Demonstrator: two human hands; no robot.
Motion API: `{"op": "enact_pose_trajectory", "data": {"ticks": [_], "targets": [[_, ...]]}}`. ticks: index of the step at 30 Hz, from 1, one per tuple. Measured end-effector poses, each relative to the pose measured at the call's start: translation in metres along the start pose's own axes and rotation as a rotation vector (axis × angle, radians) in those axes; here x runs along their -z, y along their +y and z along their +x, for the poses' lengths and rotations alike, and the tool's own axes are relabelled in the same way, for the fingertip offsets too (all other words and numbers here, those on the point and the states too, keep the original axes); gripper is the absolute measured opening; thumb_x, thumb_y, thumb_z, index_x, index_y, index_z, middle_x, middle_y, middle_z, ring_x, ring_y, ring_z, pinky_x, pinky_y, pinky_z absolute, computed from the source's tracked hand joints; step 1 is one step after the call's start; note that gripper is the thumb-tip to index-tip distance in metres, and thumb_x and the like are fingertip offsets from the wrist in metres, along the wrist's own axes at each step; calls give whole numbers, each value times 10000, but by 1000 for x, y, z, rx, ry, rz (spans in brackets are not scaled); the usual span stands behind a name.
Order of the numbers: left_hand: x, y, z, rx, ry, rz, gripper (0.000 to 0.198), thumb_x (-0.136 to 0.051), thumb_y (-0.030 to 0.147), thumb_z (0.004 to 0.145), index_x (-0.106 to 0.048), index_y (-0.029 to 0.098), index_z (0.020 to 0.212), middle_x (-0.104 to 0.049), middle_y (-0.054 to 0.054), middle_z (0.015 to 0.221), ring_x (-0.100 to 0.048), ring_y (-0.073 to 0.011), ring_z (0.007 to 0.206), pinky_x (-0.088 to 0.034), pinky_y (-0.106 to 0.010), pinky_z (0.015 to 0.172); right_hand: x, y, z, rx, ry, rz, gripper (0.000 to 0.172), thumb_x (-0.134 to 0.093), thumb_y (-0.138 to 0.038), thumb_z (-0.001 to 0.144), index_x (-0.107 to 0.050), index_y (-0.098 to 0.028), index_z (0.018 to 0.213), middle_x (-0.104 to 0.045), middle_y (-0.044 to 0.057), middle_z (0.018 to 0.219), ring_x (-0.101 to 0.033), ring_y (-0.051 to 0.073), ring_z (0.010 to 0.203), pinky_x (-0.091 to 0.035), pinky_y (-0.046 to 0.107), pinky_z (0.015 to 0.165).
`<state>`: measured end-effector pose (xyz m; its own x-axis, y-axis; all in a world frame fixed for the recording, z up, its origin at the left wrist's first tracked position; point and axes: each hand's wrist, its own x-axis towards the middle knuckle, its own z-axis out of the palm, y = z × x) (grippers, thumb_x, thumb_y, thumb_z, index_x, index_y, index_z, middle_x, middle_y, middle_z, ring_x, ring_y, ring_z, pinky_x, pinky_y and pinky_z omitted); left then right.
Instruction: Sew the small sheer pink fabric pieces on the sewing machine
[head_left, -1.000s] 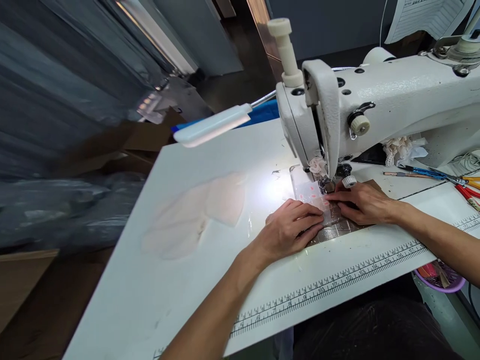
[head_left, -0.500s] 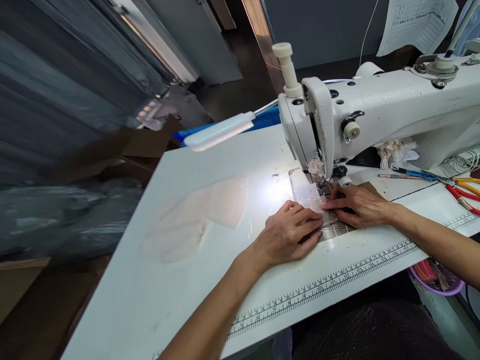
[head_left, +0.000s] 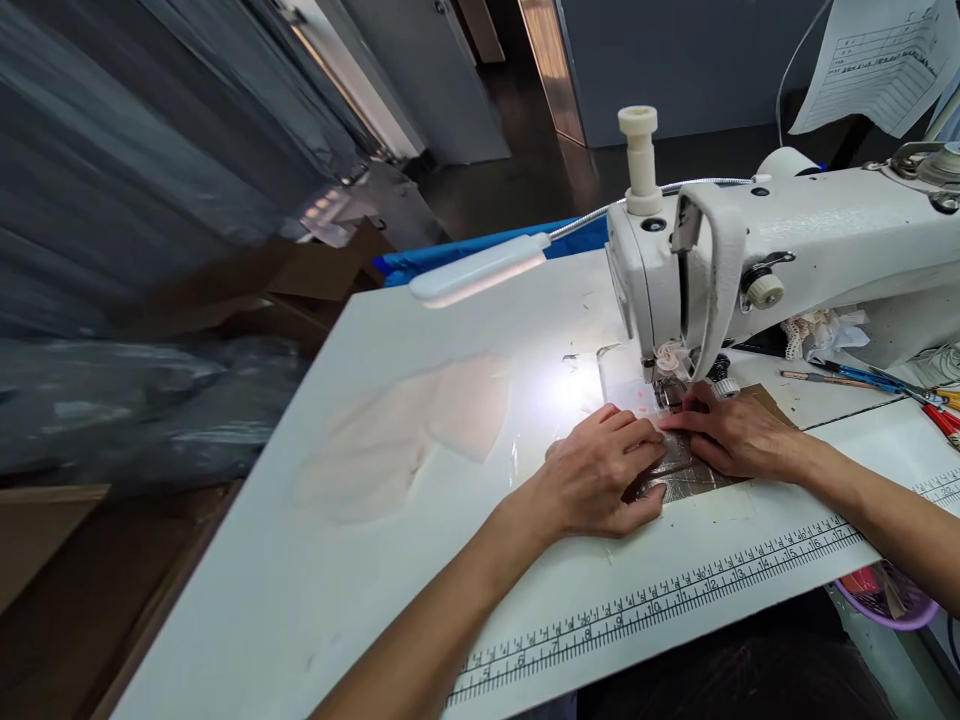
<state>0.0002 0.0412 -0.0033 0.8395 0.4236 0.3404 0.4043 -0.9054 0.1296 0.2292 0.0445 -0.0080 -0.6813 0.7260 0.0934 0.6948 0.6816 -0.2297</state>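
Note:
A white sewing machine (head_left: 705,245) stands at the right, its presser foot (head_left: 667,393) down by a small piece of sheer pale fabric (head_left: 634,398) with pink marks. My left hand (head_left: 604,470) lies on the work just in front of the foot, fingers side by side and bent, thumb apart. Close to the foot, my right hand (head_left: 739,435) pinches the near edge of the sheer fabric between thumb and forefinger. Beneath both hands is a shiny, brownish plate (head_left: 686,485); my fingers cover part of the fabric.
Sheer peach fabric pieces (head_left: 405,430) lie on the white table (head_left: 247,610) to the left. A lamp (head_left: 480,270) lights the sewing spot. Scissors (head_left: 930,405) and a paintbrush-like tool (head_left: 832,378) lie at right. A printed ruler (head_left: 652,608) follows the front edge; a purple basket (head_left: 911,615) hangs below.
The view has swung left, so the machine appears further right. My left thumb has spread away from the fingers. Less pale fabric shows between my hands.

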Motion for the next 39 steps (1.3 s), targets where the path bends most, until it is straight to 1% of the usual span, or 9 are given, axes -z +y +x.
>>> {"op": "enact_pose_trajectory", "data": {"ticks": [4,8,14,20,23,26,32,36,39], "targets": [[-1,-1,-1,22,-4,22,265,-486,308,862,-668,144,964,-707,-79,942,-579,-194,727,-468,-364,702,-2,-1,1,-6,2,-5,373,-465,-209,944,-640,-200,1273,-610,126,1086,-516,148,657,-458,277,577],[-3,-4,-1,34,4,28,275,-480,309,877,-665,131,976,-700,-96,952,-583,-210,760,-476,-369,702,-5,1,-2,49,54,27,355,-425,-229,972,-627,-208,1264,-589,118,1100,-526,143,678,-493,286,615],[-6,-6,-3,45,-1,46,324,-465,332,898,-653,118,1052,-686,-120,1019,-585,-226,803,-492,-385,717,-10,3,-4,30,105,7,377,-378,-277,1010,-620,-186,1285,-598,124,1023,-563,168,700,-518,306,609],[-7,-7,-4,84,-42,75,370,-476,355,893,-631,123,1137,-666,-133,1084,-593,-250,868,-489,-414,754,-10,5,-6,90,161,43,357,-385,-250,1012,-686,-181,1190,-630,134,1060,-602,177,753,-537,305,628],[-8,-8,-5,82,-32,93,394,-471,358,901,-616,110,1171,-652,-149,1138,-593,-256,894,-491,-418,761,-9,3,-5,95,163,34,350,-389,-231,1009,-693,-170,1171,-641,133,1049,-607,181,763,-544,307,650],[-8,-9,-5,89,-14,99,421,-468,368,907,-600,104,1208,-641,-158,1172,-599,-263,924,-496,-427,778,-8,2,-3,84,154,13,346,-396,-216,1002,-686,-170,1184,-642,139,1061,-602,181,749,-550,319,665],[-6,-10,-3,114,-39,90,455,-488,384,893,-599,81,1214,-644,-173,1150,-603,-283,937,-499,-445,787,-8,-2,-2,16,111,-10,357,-424,-225,986,-657,-189,1255,-621,162,1122,-628,212,805,-569,354,704],[-5,-10,-1,138,-57,124,477,-492,421,893,-598,81,1210,-641,-159,1113,-595,-269,910,-496,-424,783,-5,-2,-4,-41,90,107,377,-406,-260,999,-644,-195,1285,-627,154,1116,-653,227,848,-578,362,739],[-4,-11,0,152,-81,138,482,-515,445,881,-601,96,1202,-629,-147,1115,-589,-269,929,-484,-420,808,4,2,-6,-104,89,239,342,-429,-283,983,-693,-194,1182,-641,136,1128,-669,233,923,-572,355,801]]}}
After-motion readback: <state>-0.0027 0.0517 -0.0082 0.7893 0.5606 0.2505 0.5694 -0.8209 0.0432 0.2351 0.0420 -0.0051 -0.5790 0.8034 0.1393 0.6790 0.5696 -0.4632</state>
